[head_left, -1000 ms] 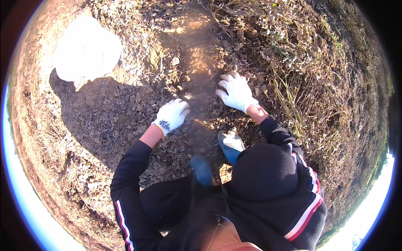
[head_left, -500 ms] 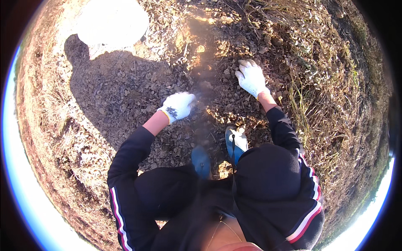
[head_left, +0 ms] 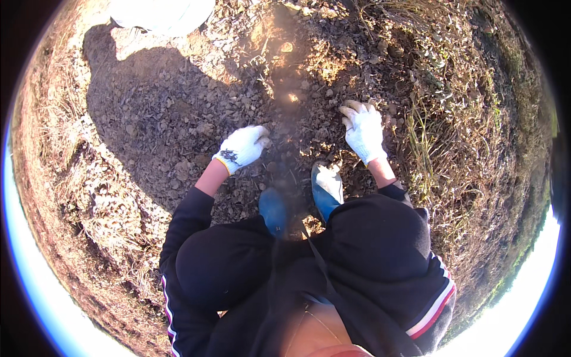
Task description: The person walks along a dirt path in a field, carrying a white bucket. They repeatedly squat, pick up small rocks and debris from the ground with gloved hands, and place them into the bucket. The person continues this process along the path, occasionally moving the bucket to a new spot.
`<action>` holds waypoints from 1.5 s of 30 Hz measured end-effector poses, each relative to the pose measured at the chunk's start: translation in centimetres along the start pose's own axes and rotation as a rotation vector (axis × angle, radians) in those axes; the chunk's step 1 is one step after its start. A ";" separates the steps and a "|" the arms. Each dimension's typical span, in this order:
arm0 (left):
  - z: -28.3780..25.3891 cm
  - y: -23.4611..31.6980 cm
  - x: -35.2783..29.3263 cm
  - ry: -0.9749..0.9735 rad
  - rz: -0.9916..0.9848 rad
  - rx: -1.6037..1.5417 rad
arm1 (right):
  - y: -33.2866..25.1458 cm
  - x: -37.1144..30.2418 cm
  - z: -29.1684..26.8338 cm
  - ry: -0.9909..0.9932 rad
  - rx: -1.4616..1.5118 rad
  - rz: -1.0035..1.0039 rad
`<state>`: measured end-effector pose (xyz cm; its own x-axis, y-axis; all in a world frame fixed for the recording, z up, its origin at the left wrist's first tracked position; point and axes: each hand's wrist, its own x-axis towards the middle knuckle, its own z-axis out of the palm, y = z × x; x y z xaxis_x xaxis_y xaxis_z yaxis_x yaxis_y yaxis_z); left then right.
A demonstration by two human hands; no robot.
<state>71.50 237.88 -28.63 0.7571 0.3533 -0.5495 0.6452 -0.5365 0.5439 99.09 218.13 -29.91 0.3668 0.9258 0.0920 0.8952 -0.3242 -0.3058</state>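
Soil (head_left: 318, 131), brown, cloddy and leaf-strewn, spread under and between two gloved hands.
Dry grass (head_left: 452, 113) bordered it on the right, a white, rounded object (head_left: 163, 13) sat at the upper left, and blue shoes (head_left: 273, 209) stood below. The left hand (head_left: 241, 147) had curled fingers, the right hand (head_left: 361, 131) bent ones; whether either grip was clenched, released or grasping soil, I could not tell.

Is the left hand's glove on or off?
On: the white knit glove covers the left hand, with bare forearm showing only beyond its yellow-edged cuff.
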 end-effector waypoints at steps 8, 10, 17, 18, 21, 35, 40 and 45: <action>0.7 1.7 0.9 -0.005 0.069 -0.026 | -0.8 -1.4 -0.1 -0.195 -0.032 0.005; 0.6 1.2 0.1 0.030 0.032 -0.041 | 0.4 -1.4 0.8 -0.109 -0.033 0.040; 3.5 -3.3 -4.0 0.200 -0.082 -0.225 | -3.3 1.8 0.3 -0.030 -0.150 -0.175; 2.7 -2.8 -4.8 0.211 -0.102 -0.278 | -1.7 1.2 1.8 -0.056 -0.049 -0.188; 2.9 -3.7 -8.9 0.405 -0.198 -0.363 | -3.4 1.0 1.2 -0.195 -0.095 -0.250; -2.3 -18.8 -13.6 0.924 -0.708 0.290 | -13.1 10.8 -2.9 -0.317 0.127 -0.520; -2.2 -15.0 -13.1 0.731 -0.703 0.213 | -15.6 11.5 -3.7 -0.430 0.120 -0.707; 0.0 -12.1 -13.1 0.663 -0.663 0.129 | -18.6 11.8 -4.7 -0.550 -0.010 -0.870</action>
<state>53.77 239.74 -27.98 0.1699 0.9589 -0.2274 0.9786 -0.1369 0.1538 87.99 234.14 -18.66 -0.5737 0.8013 -0.1695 0.7987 0.5015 -0.3325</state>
